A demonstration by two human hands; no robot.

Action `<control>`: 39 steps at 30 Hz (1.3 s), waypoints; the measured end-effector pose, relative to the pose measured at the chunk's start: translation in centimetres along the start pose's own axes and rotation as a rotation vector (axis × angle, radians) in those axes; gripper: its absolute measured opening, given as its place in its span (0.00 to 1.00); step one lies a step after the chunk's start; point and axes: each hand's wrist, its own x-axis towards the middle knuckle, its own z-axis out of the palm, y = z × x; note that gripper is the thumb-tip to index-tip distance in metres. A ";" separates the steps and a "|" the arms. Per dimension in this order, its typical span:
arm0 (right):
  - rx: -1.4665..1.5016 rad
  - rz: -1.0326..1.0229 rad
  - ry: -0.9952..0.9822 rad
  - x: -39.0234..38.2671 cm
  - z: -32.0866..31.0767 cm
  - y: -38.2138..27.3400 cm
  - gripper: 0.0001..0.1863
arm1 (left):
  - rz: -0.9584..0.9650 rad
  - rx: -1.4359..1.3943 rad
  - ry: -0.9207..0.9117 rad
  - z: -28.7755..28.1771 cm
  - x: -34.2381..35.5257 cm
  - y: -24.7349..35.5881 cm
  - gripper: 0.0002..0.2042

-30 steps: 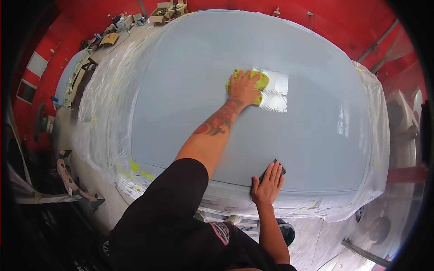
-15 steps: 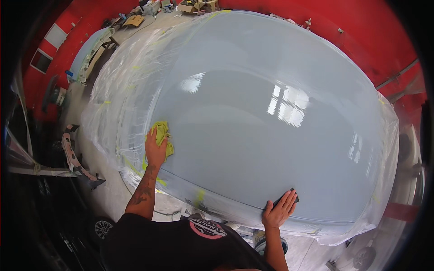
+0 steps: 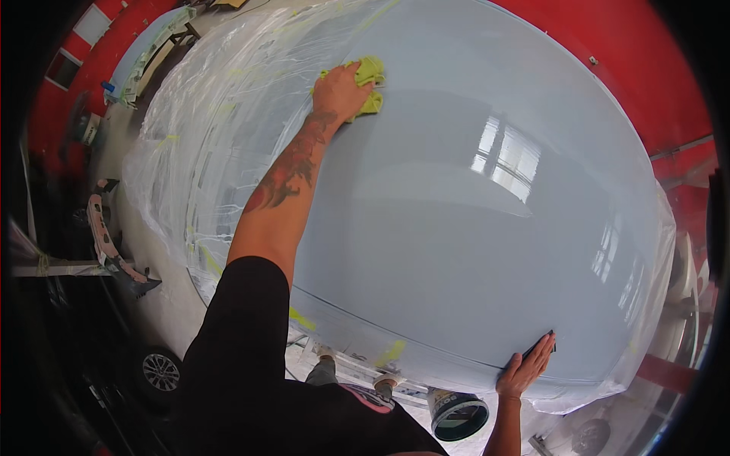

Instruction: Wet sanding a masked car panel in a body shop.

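Observation:
A grey, glossy car roof (image 3: 426, 251) fills the middle of the head view, with wet reflections of windows on it. Stretched far up along its left side, my left hand (image 3: 340, 93) grips a yellow-green cloth (image 3: 370, 72) and presses it on the surface. At the near right edge, my right hand (image 3: 526, 366) lies with its fingers extended and close together over a thin dark pad (image 3: 553, 347), held against the roof. Most of that pad is hidden under the fingers.
Clear plastic sheeting (image 3: 182, 159) wraps the left side and edges, held by yellow tape (image 3: 302, 318). A dark bucket (image 3: 459, 416) stands below the near edge. At left are a bumper piece (image 3: 106, 235) and a black car's wheel (image 3: 160, 369). Red walls (image 3: 616, 83) surround.
My left hand has moved far forward and right with the cloth, along the roof's left side. My right hand has shifted right with the dark pad. The view has moved slightly too.

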 end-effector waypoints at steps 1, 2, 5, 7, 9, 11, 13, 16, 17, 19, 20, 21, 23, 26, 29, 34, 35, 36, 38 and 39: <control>-0.011 -0.011 -0.003 0.2 0.1 0.0 0.38 | 0.105 0.018 0.035 -0.5 -1.8 -0.5 0.27; -0.007 0.003 -0.016 0.3 0.1 0.0 0.37 | 0.134 -0.030 0.020 -1.5 -4.7 -0.5 0.27; 0.045 0.052 -0.091 1.6 0.8 -2.5 0.36 | 0.372 -0.184 0.097 -4.6 -15.5 -0.2 0.26; 0.046 -0.167 -0.253 4.2 0.7 -13.9 0.39 | 0.488 -0.288 0.056 -6.0 -22.2 -1.5 0.27; 0.027 -0.593 -0.418 5.4 0.8 -26.3 0.40 | 0.396 -0.413 0.083 -7.8 -26.6 -3.5 0.24; -0.096 -0.945 -0.519 7.8 1.9 -34.9 0.38 | 0.148 -0.702 0.105 -9.8 -29.9 -5.3 0.22; -0.146 -1.058 -0.432 12.8 3.9 -38.8 0.38 | -0.238 -1.212 0.153 -11.0 -33.0 -6.6 0.19; -0.076 -0.926 -0.251 24.4 6.2 -42.9 0.37 | -0.472 -1.561 0.322 -11.6 -38.3 -7.7 0.19; -0.084 -0.842 -0.220 28.2 6.8 -43.9 0.36 | -0.460 -1.586 0.329 -10.9 -39.3 -7.6 0.19; -0.102 -0.750 -0.178 30.6 8.1 -46.1 0.36 | -0.529 -1.702 0.452 -9.0 -41.2 -7.0 0.24; -0.104 -0.649 -0.134 31.1 8.5 -46.5 0.36 | -0.531 -1.720 0.452 -8.0 -41.5 -6.9 0.24; -0.070 -0.706 -0.127 28.2 9.3 -47.2 0.36 | -0.554 -1.777 0.483 -7.3 -42.3 -7.1 0.26; -0.048 -0.844 -0.157 19.0 9.3 -47.7 0.36 | -0.579 -1.840 0.537 -7.0 -42.7 -7.5 0.29; -0.061 -0.959 -0.195 15.4 7.6 -46.4 0.35 | -0.530 -1.790 0.522 -6.4 -41.6 -7.4 0.31; -0.033 -0.831 -0.099 23.7 8.4 -47.1 0.34 | -0.471 -1.851 0.503 -6.1 -41.7 -6.8 0.28; -0.021 -0.704 -0.026 36.3 11.4 -48.1 0.33 | -0.353 -1.752 0.486 -3.9 -42.5 -6.8 0.32; -0.020 -0.699 0.017 35.5 11.9 -48.5 0.32 | -0.343 -1.734 0.554 -4.2 -42.5 -6.8 0.28; 0.007 -0.758 -0.024 31.9 12.0 -49.2 0.32 | -0.355 -1.792 0.521 -4.7 -42.7 -7.5 0.29; 0.019 -0.808 -0.068 27.3 10.9 -48.4 0.32 | -0.348 -1.748 0.552 -2.2 -44.6 -8.2 0.32; 0.006 -0.833 -0.097 26.7 10.5 -47.8 0.33 | -0.328 -1.736 0.559 -1.1 -45.1 -8.1 0.36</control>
